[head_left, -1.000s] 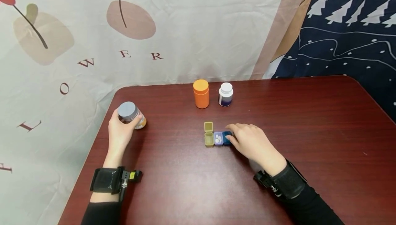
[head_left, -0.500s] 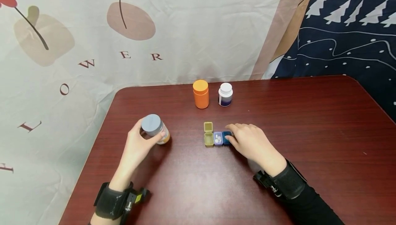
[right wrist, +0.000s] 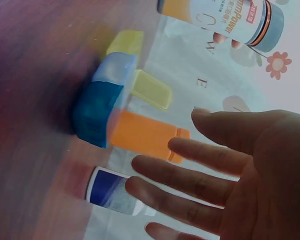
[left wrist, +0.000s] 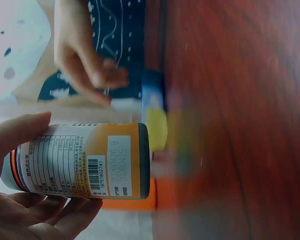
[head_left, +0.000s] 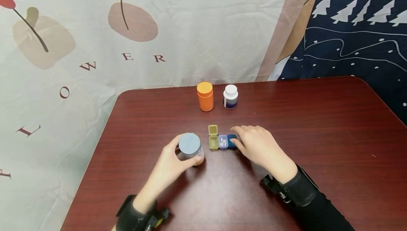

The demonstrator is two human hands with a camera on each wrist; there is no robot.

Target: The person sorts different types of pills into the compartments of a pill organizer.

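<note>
My left hand [head_left: 173,162] grips a supplement bottle [head_left: 190,146] with a grey-blue lid, thumb on one side and fingers on the other. In the left wrist view the bottle [left wrist: 85,160] shows an orange-and-white label with a barcode, its base held above the table. Just right of it sits a small pill organizer [head_left: 223,142] with yellow, lilac and dark blue compartments. The yellow lid [head_left: 213,130] stands open, and white pills lie in the lilac compartment. My right hand [head_left: 257,144] hovers beside the dark blue compartment, fingers loosely extended, holding nothing in the right wrist view.
An orange bottle [head_left: 205,98] and a white bottle [head_left: 230,97] with a dark blue label stand upright near the back edge of the reddish-brown table [head_left: 318,125]. Behind the table hangs a printed cloth [head_left: 197,29].
My left hand has carried the supplement bottle from the table's left side rightward and nearer to me, close to the pill organizer. The right hand has stayed in place.
</note>
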